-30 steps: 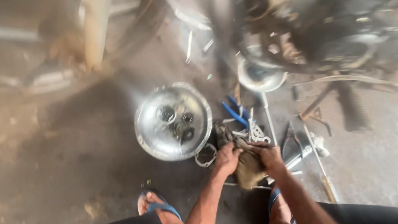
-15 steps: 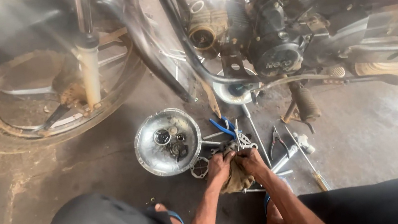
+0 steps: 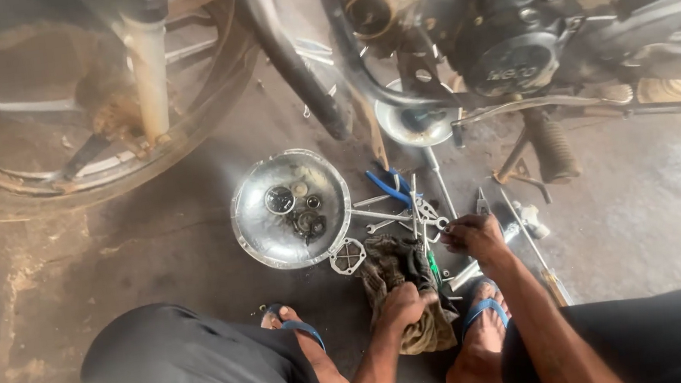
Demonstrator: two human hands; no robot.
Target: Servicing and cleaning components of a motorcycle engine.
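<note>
On the far left, a big wheel (image 3: 46, 124) stands on the dirty floor (image 3: 107, 263). Next comes a shiny round bowl (image 3: 291, 209) with small metal parts (image 3: 298, 214) in it. Just beside the bowl, a dirty rag (image 3: 399, 284) lies on the floor. The left hand (image 3: 405, 305) is closed tight on the rag. Behind the rag lie wrenches (image 3: 395, 215) and blue pliers (image 3: 387, 186). The right hand (image 3: 471, 236) pinches a small tool among them; I cannot tell which one. Above is the motorbike engine (image 3: 511, 32).
</note>
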